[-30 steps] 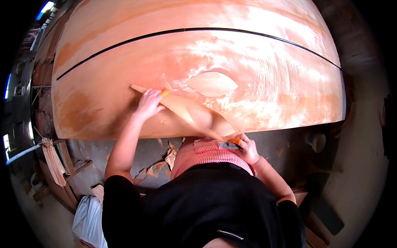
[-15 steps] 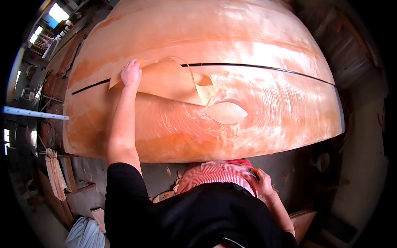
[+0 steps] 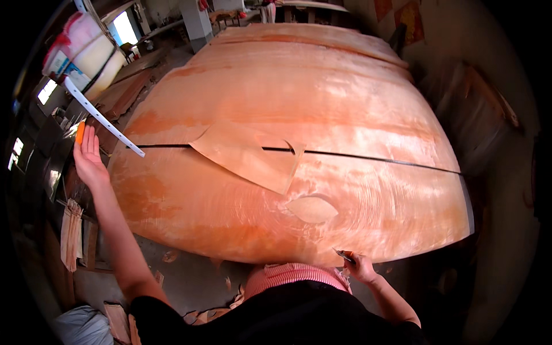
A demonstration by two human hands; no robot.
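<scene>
A large stack of thin, orange-tan wood veneer sheets [image 3: 276, 75] spreads before me, with a dark straight band [image 3: 391, 160] across it. A loose piece of veneer [image 3: 244, 158] lies over part of that band, its right end cut in a curve. Nearer to me sits a paler, leaf-shaped patch [image 3: 313, 209]. My left hand [image 3: 91, 158] is raised beyond the stack's left side, fingers stretched out, with an orange cover on one digit. At the near edge, my right hand [image 3: 359, 268] grips a small, dark, pointed cutting tool [image 3: 345, 256], its tip over the veneer.
A white strip with holes [image 3: 103, 118] hangs at the upper left, below a white-and-red container [image 3: 86, 54]. Veneer scraps [image 3: 72, 236] and a pale bag [image 3: 85, 328] are at the lower left. A wall rises on the right.
My left hand has let go of the loose veneer and swung left. The veneer now lies flatter. My right hand has come up from my side to the near edge with the tool.
</scene>
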